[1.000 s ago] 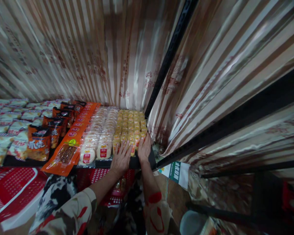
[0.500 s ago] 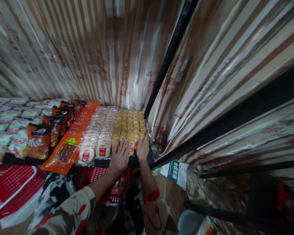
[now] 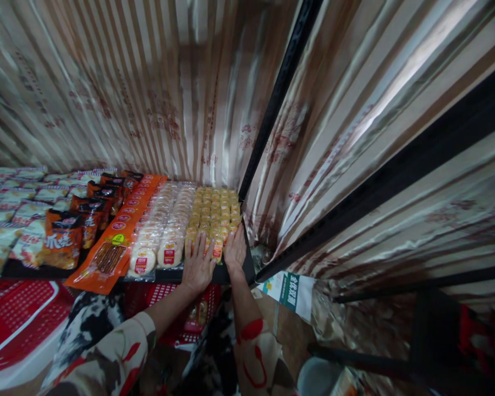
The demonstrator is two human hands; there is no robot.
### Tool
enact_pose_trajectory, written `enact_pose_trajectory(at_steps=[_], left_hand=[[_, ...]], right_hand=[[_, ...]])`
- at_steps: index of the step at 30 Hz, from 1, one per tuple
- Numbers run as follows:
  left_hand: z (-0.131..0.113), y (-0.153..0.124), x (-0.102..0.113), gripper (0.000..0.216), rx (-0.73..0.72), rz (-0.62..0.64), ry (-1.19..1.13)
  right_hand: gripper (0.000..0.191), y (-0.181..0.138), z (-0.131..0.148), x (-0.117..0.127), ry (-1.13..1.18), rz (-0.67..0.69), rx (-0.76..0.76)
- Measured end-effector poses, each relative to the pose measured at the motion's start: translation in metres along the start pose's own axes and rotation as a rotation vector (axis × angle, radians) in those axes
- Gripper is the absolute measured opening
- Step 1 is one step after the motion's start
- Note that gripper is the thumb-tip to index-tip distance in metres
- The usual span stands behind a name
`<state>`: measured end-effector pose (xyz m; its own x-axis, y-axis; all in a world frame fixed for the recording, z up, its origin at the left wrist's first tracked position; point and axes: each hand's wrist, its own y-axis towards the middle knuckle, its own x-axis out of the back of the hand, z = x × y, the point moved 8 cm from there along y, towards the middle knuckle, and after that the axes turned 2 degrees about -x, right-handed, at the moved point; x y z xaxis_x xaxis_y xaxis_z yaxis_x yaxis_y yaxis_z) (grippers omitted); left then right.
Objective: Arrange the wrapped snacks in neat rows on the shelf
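Note:
My left hand [image 3: 198,265] lies flat with fingers spread on the front row of small yellow-wrapped snack packs [image 3: 214,212] at the right end of a black shelf [image 3: 170,274]. My right hand [image 3: 235,250] rests beside it, fingers stretched out along the right side of the same yellow packs. Neither hand grips anything. Left of the yellow packs stand rows of round white cakes in clear wrappers [image 3: 165,225].
Further left on the shelf lie long orange sausage packets [image 3: 119,236], dark orange bags [image 3: 64,239] and pale green-white bags [image 3: 8,220]. Red plastic baskets [image 3: 12,319] sit below the shelf. A striped curtain [image 3: 148,93] hangs behind; black shelf posts [image 3: 278,99] rise at the right.
Both hands stay on the yellow packs and have shifted only slightly left and forward; the view has drifted a little.

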<state>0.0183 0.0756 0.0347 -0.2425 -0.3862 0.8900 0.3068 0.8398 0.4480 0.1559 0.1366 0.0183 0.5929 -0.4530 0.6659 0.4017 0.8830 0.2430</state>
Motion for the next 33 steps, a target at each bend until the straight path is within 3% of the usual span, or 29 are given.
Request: enact_pose_trajectory(at_steps=[11, 18, 23, 33], left_hand=[[0.001, 0.009, 0.005, 0.060, -0.069, -0.051, -0.003], [0.002, 0.011, -0.003, 0.055, -0.108, -0.015, -0.002], [0.002, 0.008, 0.000, 0.056, -0.118, -0.054, -0.006], [-0.004, 0.004, 0.006, 0.053, -0.202, -0.062, -0.051]], right_hand=[[0.069, 0.001, -0.005, 0.003, 0.051, -0.045, -0.036], [0.064, 0.002, -0.002, -0.002, -0.016, -0.032, 0.031], [0.064, 0.001, -0.001, 0.002, 0.023, -0.049, 0.024], [0.076, -0.001, -0.001, 0.005, 0.065, -0.035, 0.004]])
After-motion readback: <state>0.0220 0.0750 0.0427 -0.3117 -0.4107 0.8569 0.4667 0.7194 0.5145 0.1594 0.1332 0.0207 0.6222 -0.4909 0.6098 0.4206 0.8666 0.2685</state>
